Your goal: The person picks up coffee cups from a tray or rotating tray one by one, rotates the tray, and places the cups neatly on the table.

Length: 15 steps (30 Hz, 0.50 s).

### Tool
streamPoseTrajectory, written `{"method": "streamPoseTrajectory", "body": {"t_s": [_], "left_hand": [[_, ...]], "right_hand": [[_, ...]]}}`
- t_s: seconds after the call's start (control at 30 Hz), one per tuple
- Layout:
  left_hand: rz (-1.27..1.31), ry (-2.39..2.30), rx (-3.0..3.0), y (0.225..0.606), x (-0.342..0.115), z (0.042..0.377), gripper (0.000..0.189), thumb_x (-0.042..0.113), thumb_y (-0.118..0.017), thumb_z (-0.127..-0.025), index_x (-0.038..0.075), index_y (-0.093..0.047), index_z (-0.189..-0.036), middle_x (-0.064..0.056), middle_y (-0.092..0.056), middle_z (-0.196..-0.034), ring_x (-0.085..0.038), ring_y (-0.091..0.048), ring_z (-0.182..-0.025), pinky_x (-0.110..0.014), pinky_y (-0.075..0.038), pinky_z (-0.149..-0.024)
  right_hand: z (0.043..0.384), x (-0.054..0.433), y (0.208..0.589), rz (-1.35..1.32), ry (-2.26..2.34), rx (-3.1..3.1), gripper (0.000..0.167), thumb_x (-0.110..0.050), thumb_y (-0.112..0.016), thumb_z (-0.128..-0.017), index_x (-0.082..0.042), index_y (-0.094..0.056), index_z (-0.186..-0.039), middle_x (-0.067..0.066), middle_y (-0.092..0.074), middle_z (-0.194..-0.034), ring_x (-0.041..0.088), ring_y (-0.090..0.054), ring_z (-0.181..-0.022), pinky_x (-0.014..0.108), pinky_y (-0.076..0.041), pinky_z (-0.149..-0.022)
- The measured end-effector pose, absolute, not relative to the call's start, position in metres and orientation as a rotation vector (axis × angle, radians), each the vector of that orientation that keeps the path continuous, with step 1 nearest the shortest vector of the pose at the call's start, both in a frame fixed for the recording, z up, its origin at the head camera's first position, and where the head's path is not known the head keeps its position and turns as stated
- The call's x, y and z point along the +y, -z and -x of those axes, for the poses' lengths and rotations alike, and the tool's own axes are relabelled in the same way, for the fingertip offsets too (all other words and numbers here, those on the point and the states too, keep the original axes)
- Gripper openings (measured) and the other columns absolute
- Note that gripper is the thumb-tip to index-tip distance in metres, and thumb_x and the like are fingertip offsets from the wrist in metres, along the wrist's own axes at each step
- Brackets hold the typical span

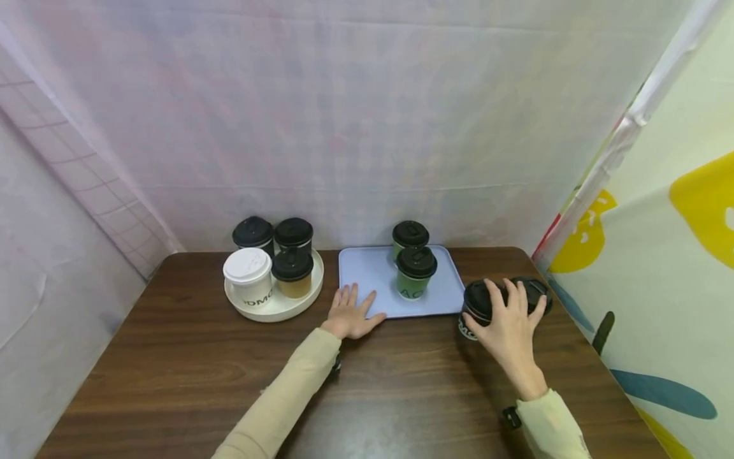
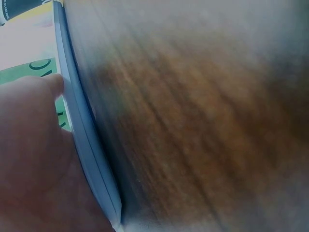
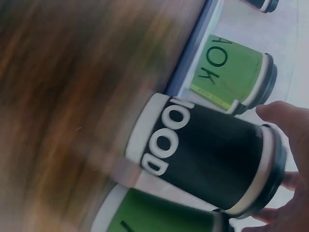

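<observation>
My left hand point(image 1: 354, 319) lies flat with fingers spread over the front left corner of a light blue tray point(image 1: 367, 271). Two green paper cups with black lids stand on that tray, the front cup point(image 1: 413, 285) lettered and the rear cup point(image 1: 410, 236) partly behind it. Right of the tray, my right hand point(image 1: 510, 331) grips a black paper cup point(image 3: 207, 154) with white lettering at its black lid, thumb on the near side and fingers round the far side. Close beside it stands another green cup point(image 3: 159, 212), its lid point(image 1: 534, 292) partly behind the fingers.
A round white plate point(image 1: 315, 287) on the left bears several lidded cups: a white cup point(image 1: 248, 274), a tan cup point(image 1: 294, 287) and dark cups behind. Fabric sheets point(image 1: 367, 127) hang behind the wooden table point(image 1: 401, 395) and at both sides.
</observation>
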<state>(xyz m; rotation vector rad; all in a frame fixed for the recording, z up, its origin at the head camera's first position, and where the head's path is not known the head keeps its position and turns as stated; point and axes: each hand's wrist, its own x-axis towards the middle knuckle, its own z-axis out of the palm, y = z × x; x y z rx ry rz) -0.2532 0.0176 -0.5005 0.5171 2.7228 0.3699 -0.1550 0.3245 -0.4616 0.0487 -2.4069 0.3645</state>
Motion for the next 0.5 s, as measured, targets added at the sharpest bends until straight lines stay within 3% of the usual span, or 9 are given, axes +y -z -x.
{"method": "streamPoseTrajectory", "body": {"t_s": [0.23,0.5], "left_hand": [[-0.514,-0.367,2.729,0.503,0.016,0.256,0.074,0.067,-0.032,-0.104,0.03,-0.021,-0.166,-0.022,-0.002,-0.175,-0.041,0.002,-0.163,-0.053,0.002,-0.134],[-0.526,-0.364,2.743,0.513,0.019,0.261,0.075,0.069,-0.033,-0.103,0.03,-0.023,-0.166,-0.023,-0.003,-0.174,-0.042,0.002,-0.163,-0.054,0.002,-0.134]], "right_hand": [[0.164,0.292,0.451,-0.18,-0.401,-2.35,0.078,-0.034,-0.09,-0.071,-0.005,-0.06,-0.136,0.034,-0.052,-0.142,0.06,-0.039,-0.141,0.084,-0.015,-0.114],[0.196,0.243,0.44,-0.335,-0.534,-2.357,0.075,-0.033,-0.087,-0.078,-0.006,-0.057,-0.141,0.037,-0.048,-0.145,0.063,-0.039,-0.14,0.077,-0.037,-0.111]]}}
